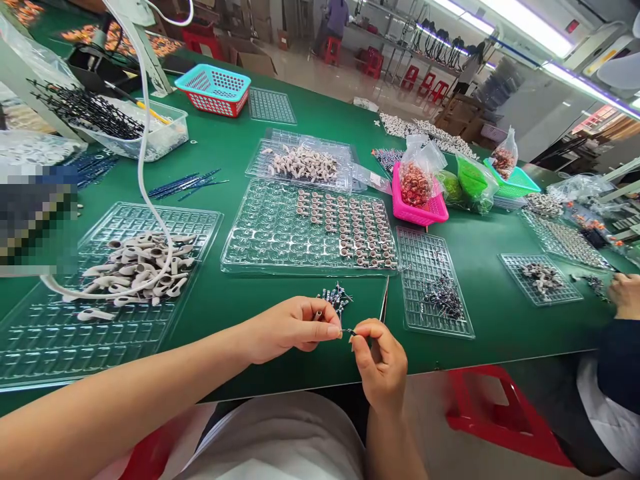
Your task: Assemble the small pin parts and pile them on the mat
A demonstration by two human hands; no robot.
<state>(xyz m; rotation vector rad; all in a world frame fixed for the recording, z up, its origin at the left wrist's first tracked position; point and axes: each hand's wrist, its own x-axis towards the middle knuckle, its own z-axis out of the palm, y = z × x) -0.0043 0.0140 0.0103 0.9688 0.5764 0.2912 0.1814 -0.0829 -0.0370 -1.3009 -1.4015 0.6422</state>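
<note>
My left hand [305, 327] is closed, with thumb and forefinger pinched at one end of a thin wire. A small beige tube-like piece [319, 315], perhaps an earbud shell, shows in its curled fingers. My right hand [383, 363] pinches a small dark part [352, 332] at the wire's other end; the fingertips hide most of it. Tweezers [385, 300] point away just beyond the right hand, their near end hidden. Past my hands lies a small pile of dark wired parts [339, 297]. Farther on, a clear tray [265, 230] holds rows of beige shells [357, 227].
Loose beige shells [145, 263] heap on a left tray, crossed by a white hose [145, 133]. At right stand a tray of dark parts [445, 297] and a pink basket [420, 212]. A co-worker's hand [625, 295] is at far right; a red stool [500, 413] stands below the table edge.
</note>
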